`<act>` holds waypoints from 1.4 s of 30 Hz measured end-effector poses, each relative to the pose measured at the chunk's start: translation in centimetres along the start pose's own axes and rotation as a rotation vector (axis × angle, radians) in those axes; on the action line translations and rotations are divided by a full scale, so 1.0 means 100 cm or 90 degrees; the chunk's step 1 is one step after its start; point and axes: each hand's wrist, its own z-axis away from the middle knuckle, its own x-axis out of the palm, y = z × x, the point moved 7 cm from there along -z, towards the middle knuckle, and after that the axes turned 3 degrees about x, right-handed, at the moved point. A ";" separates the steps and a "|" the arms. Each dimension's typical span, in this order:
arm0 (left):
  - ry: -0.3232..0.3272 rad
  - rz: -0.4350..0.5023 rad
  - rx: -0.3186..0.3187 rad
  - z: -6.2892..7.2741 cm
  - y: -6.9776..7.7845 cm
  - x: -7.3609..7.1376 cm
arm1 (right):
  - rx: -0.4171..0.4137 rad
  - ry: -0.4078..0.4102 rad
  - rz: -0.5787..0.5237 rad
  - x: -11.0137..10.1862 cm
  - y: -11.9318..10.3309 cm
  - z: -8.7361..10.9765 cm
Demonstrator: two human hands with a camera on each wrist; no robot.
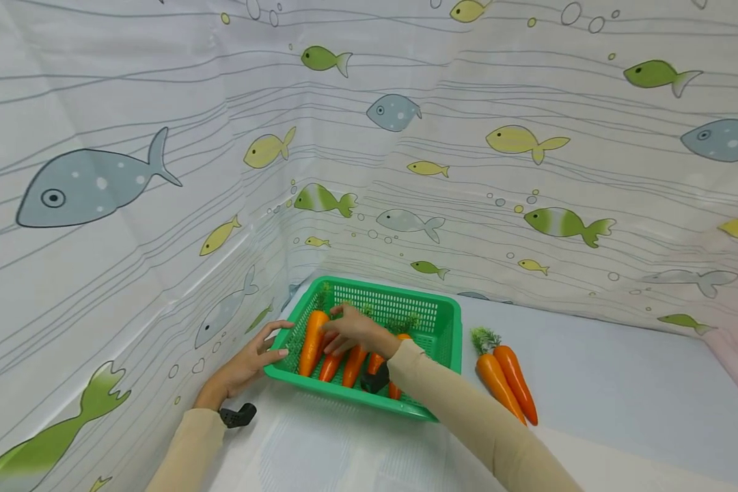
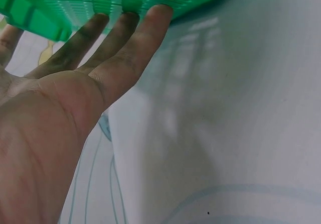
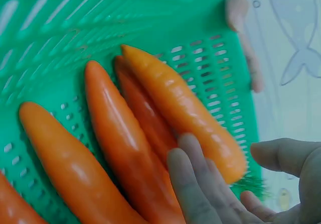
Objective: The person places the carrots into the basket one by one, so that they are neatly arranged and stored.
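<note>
A green plastic basket point(image 1: 446, 328) holds several orange carrots with green tops. My right hand point(image 1: 358, 329) reaches over the carrots inside, near the leftmost carrot point(image 1: 313, 342). In the right wrist view, the thumb point(image 3: 283, 154) and the fingers point(image 3: 183, 171) are spread to either side of that carrot's thick end, with a gap at the thumb. Beside the basket's left end is my left hand point(image 1: 249, 362). Its extended fingers point(image 2: 135, 43) touch the slotted outer wall in the left wrist view.
Two more carrots point(image 1: 506, 383) lie side by side on the white table point(image 1: 615, 383), right of the basket. A fish-patterned sheet point(image 1: 467, 205) rises behind and on the left, close to the left hand. Black wrist cameras sit on both wrists.
</note>
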 end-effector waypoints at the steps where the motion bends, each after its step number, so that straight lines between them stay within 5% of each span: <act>1: 0.000 -0.001 0.000 -0.001 0.000 0.000 | -0.010 0.004 0.012 -0.003 -0.003 0.003; 18: 0.002 -0.020 0.003 0.000 0.000 -0.002 | -0.162 0.128 0.098 -0.102 -0.051 0.089; 26: -0.006 -0.018 0.011 0.000 -0.001 -0.002 | -0.200 0.176 0.165 -0.152 -0.034 0.129; 42: -0.021 -0.013 0.019 0.001 -0.005 -0.001 | -0.156 0.258 0.155 -0.226 0.022 0.196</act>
